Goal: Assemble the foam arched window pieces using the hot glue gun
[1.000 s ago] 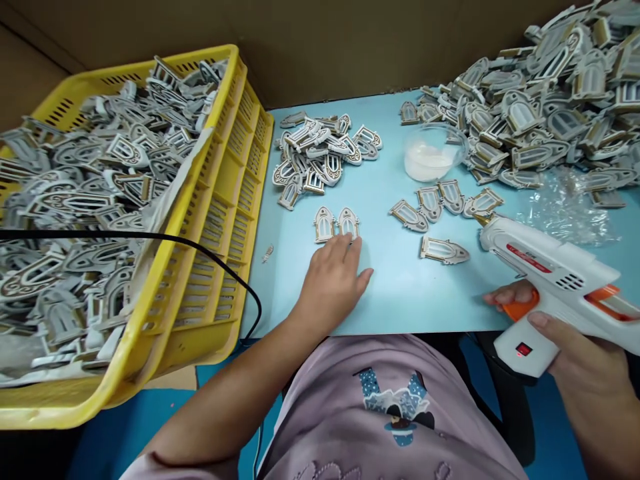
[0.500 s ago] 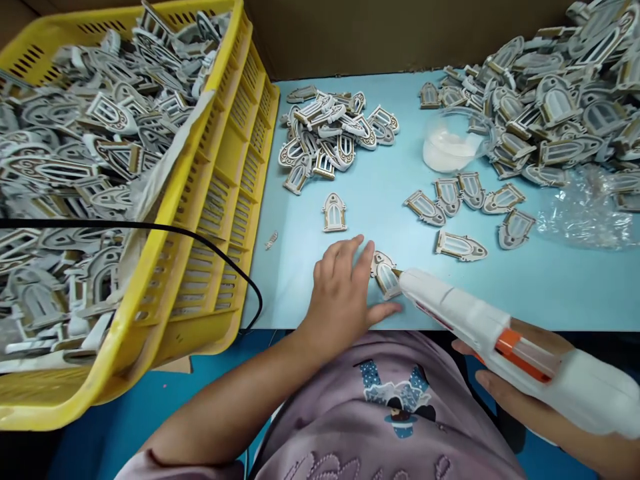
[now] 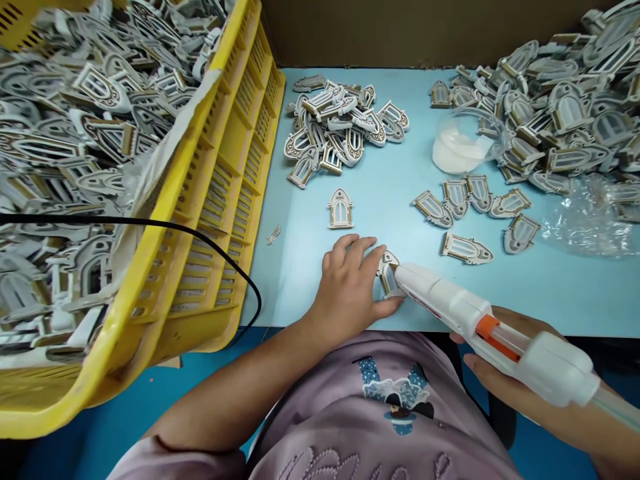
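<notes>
My left hand [image 3: 350,283] rests at the table's front edge, its thumb and index finger closed on the two ends of a small arched window piece [image 3: 389,275]. My right hand [image 3: 510,360] is wrapped round a white glue gun [image 3: 450,300] with an orange part, partly hidden beneath it. The gun's nozzle end touches or lies just over the right side of that piece; its tip is hidden. Behind my left hand a single arched piece [image 3: 341,209] lies flat on the blue table.
A yellow crate [image 3: 250,133] full of similar pieces stands at the left, crossed by a black cable [image 3: 200,235]. A small pile [image 3: 330,127], a clear cup [image 3: 457,143], several loose pieces [image 3: 467,247], a plastic bag [image 3: 590,220] and a large pile [image 3: 565,113] lie behind.
The glue gun and my right hand have moved left and forward, its nozzle now over the piece. My left thumb and index finger have closed on the piece. The view has shifted slightly.
</notes>
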The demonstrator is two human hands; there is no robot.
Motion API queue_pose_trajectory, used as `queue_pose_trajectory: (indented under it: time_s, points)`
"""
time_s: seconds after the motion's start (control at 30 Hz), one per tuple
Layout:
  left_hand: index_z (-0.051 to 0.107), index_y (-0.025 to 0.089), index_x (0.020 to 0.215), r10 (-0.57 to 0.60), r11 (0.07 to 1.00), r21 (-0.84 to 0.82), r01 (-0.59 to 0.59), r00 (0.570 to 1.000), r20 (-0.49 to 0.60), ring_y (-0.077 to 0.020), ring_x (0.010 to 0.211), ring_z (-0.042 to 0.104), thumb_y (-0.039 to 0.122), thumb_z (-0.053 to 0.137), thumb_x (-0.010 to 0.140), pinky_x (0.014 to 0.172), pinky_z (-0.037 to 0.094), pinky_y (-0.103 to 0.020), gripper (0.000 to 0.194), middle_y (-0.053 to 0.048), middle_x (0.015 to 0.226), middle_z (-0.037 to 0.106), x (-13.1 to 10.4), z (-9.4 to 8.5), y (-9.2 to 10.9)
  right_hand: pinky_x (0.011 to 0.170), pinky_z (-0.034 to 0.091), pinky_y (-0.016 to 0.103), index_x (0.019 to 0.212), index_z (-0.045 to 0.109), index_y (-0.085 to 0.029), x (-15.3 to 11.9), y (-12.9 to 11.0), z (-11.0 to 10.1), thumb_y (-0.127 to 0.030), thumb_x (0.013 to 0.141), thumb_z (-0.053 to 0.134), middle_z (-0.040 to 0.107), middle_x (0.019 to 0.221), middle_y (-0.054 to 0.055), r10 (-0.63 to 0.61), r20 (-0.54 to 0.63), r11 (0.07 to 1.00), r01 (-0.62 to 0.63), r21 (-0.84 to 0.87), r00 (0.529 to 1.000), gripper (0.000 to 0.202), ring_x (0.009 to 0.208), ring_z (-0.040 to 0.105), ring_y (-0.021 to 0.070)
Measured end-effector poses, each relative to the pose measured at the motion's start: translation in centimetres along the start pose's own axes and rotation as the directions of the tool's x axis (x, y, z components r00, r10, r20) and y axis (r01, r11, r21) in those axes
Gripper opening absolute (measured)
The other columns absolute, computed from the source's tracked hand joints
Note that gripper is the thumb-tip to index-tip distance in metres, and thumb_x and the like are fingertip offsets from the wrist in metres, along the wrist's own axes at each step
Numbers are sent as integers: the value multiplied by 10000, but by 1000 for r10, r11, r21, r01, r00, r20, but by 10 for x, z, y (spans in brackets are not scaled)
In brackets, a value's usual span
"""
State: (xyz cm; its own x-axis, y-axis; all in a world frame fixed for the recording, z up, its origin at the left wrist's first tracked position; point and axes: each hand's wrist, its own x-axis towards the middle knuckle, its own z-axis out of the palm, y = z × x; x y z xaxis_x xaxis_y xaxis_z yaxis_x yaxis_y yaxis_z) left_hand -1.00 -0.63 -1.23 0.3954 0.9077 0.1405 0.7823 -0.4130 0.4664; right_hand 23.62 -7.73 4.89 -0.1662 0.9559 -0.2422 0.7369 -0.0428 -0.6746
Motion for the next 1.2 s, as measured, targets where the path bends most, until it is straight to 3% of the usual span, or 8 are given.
queue_pose_trajectory:
  time_s: [0.23,0.37,0.5,0.7,0.83,0.93,1.07,1.2]
  points:
    - [526,174,1354,0,1000,-29,-1,1000,-9,-383,1369,343,522,778,743,1069,332,-558,747,-155,1428,518,-1,1,0,533,588,248,993,673,-262,0,11,-7,-384,822,678,744,809,0,46,93,999,-46,4,995,210,693,725,205]
    - [531,193,1347,-1,999,-35,1,1000,-9,-387,1366,345,520,798,722,1062,337,-547,755,-150,1430,517,-1,1,-1,499,586,252,1024,702,-271,-5,21,-5,-431,758,743,768,881,18,8,-26,999,-9,-39,1000,313,703,739,227]
    - [530,168,1346,1,999,-35,-2,1000,-11,-386,1356,351,519,796,724,1038,351,-539,762,-159,1424,518,-1,1,-1,604,618,311,1021,707,-285,-9,29,-1,-438,662,816,763,947,32,12,-158,993,-30,-113,987,405,824,742,278]
    - [535,156,1345,-1,999,-34,1,1000,4,-385,1358,346,519,793,728,1024,360,-541,761,-154,1427,522,0,-1,-1,602,607,324,1015,649,-269,-13,21,6,-440,755,735,745,895,47,25,-163,995,-40,-89,986,322,734,721,247]
    - [540,154,1345,-12,1000,-28,12,1000,10,-375,1361,345,507,783,736,1035,355,-538,745,-141,1434,522,0,-2,0,571,567,331,907,620,-254,-11,8,10,-308,856,580,695,803,38,-135,7,976,134,-173,991,85,658,661,208]
    - [537,162,1352,-22,999,-23,23,999,35,-375,1364,346,463,794,722,1017,369,-530,744,-131,1445,519,1,-4,0,632,546,377,930,603,-240,-14,1,18,-267,825,564,657,858,65,-281,109,927,299,-224,953,116,752,634,233]
    - [542,173,1338,-22,1000,-20,23,999,36,-381,1367,346,465,789,727,1009,376,-531,721,-132,1449,519,1,-4,0,684,498,420,1020,555,-207,-18,-3,34,-244,857,505,628,934,98,-347,61,871,346,-348,936,174,792,588,240]
    - [553,179,1320,-19,1000,-21,19,1000,15,-392,1369,349,589,800,708,1044,364,-544,776,-147,1445,520,-1,-1,-1,706,503,399,994,564,-224,-21,2,40,-214,856,538,650,899,73,-373,-98,872,313,-377,923,141,785,627,233]
